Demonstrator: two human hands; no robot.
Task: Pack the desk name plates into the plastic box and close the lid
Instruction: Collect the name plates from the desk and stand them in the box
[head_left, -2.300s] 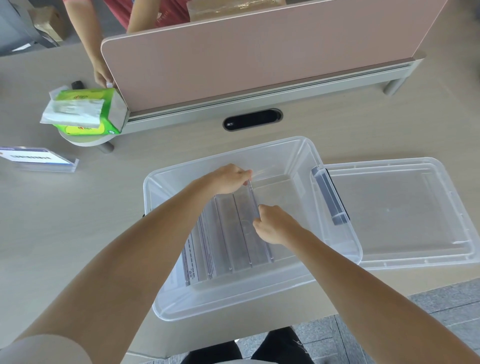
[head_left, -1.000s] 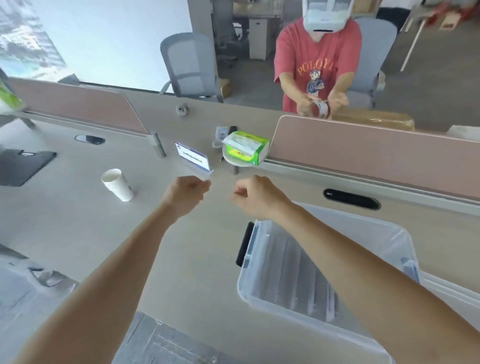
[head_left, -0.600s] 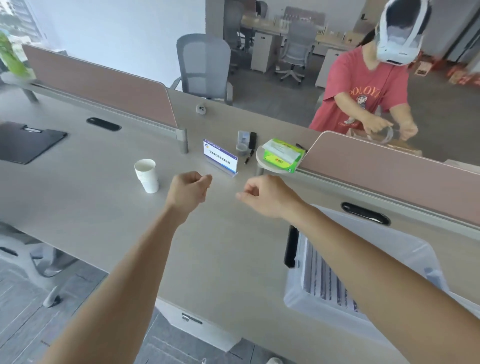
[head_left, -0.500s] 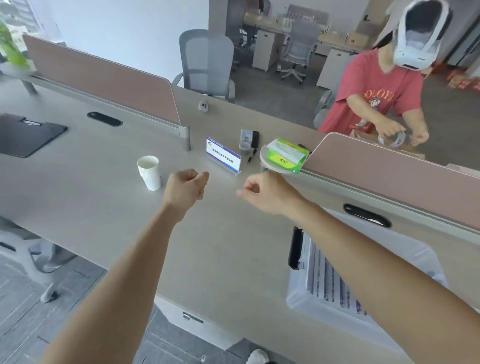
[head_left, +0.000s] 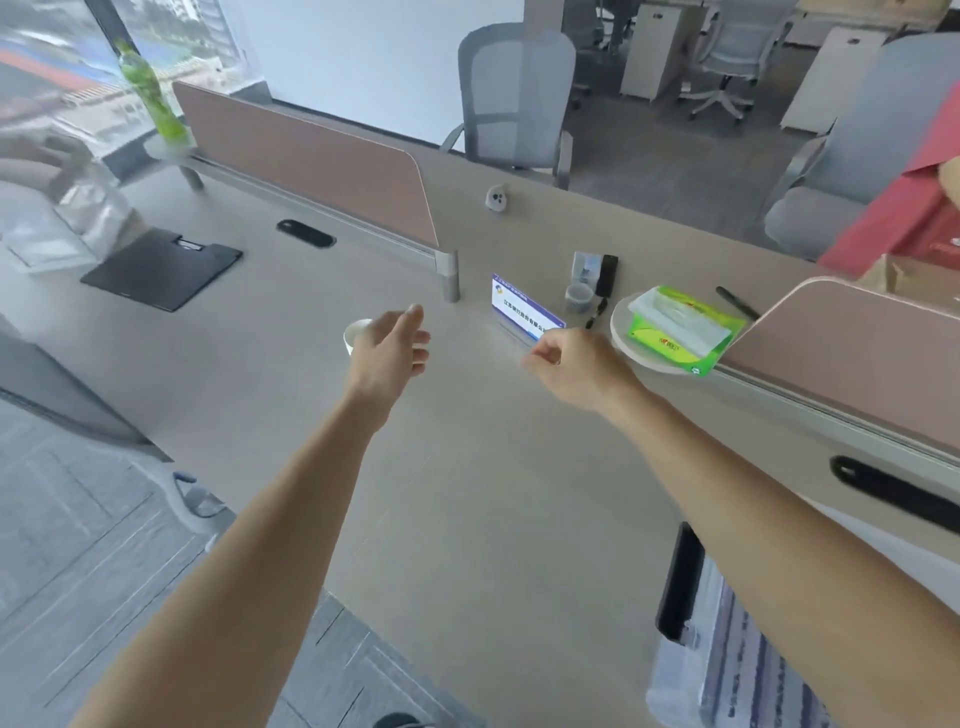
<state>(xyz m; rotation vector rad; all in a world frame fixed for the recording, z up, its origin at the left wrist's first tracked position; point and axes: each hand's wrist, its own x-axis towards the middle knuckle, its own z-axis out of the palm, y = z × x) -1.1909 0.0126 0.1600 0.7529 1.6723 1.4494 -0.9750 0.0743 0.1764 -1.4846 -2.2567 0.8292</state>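
Observation:
A clear desk name plate (head_left: 523, 309) with a white and blue card stands upright on the desk, far ahead. My right hand (head_left: 574, 366) hovers just in front of its right end, fingers curled, holding nothing; whether it touches the plate I cannot tell. My left hand (head_left: 390, 347) is open to the plate's left, fingers spread, empty. The clear plastic box (head_left: 696, 670), with several name plates lying inside, shows at the lower right under my right forearm. Its lid is out of view.
A white paper cup (head_left: 356, 332) sits behind my left hand. A green tissue pack (head_left: 680, 327) rests on a round plate right of the name plate. Pink dividers (head_left: 311, 156), a black clipboard (head_left: 161, 267), small items behind the plate, and a person in red at far right.
Both hands left the box and reached forward across the desk toward the standing name plate. My left fist has opened. The view has swung left and closer.

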